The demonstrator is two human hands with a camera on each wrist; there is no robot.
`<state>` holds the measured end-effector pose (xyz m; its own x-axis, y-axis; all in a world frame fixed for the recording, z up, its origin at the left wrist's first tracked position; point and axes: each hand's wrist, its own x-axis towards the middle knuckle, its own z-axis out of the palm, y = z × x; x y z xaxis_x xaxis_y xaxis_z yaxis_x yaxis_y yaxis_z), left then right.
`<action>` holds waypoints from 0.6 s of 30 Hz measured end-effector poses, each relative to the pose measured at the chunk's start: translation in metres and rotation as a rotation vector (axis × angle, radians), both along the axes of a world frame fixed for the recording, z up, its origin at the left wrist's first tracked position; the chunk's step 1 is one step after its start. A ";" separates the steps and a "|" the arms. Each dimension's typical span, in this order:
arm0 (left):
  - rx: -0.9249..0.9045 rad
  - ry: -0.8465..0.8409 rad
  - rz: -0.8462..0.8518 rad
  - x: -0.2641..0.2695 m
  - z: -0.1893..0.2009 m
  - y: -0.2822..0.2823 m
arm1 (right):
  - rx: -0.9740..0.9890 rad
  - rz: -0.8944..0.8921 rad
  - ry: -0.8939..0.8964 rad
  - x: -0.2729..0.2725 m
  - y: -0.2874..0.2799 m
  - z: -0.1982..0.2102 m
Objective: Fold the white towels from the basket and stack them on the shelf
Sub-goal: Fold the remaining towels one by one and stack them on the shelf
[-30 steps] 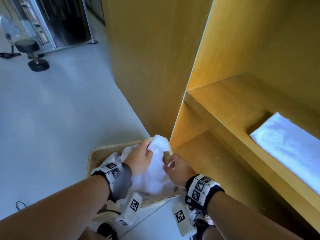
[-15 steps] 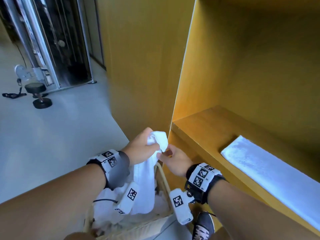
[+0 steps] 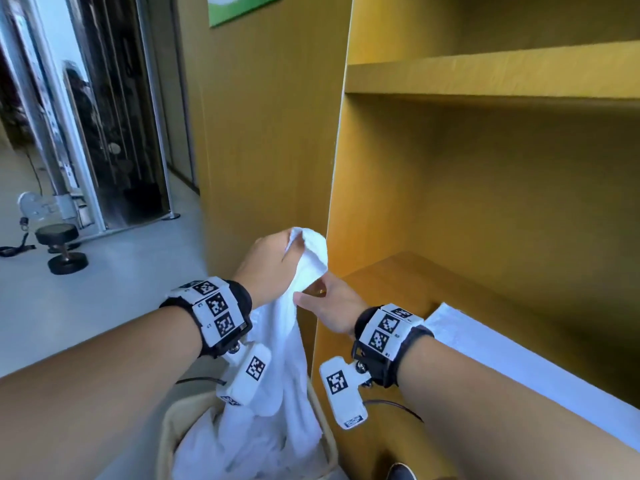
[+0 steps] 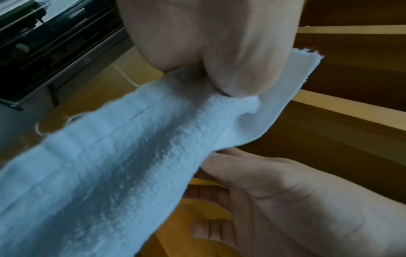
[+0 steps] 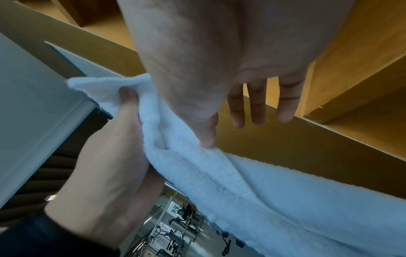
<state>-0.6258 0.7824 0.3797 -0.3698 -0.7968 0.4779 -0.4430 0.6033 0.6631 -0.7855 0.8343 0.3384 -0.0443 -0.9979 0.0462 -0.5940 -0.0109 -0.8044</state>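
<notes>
The towel (image 3: 291,341) higher, partway out of basket (image 3: 165,434) (near shelf (image 3: 398,271) level)

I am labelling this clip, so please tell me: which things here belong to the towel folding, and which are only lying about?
Belong to the job: white terry towel, left hand, right hand, beige woven basket, folded white towel, yellow wooden shelf.

Only lying about: black round dumbbell, green wall poster, grey metal gym frame.
</notes>
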 end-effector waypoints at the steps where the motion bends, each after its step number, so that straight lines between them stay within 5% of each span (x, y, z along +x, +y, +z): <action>1: -0.036 0.003 0.030 -0.002 0.008 0.002 | -0.028 0.002 -0.006 0.001 0.002 0.006; 8: -0.284 0.064 0.100 -0.012 0.048 0.000 | -0.079 0.025 -0.020 -0.003 0.011 0.043; 18: -0.226 0.096 0.091 -0.009 0.067 0.002 | -0.192 -0.057 -0.207 -0.011 0.021 0.063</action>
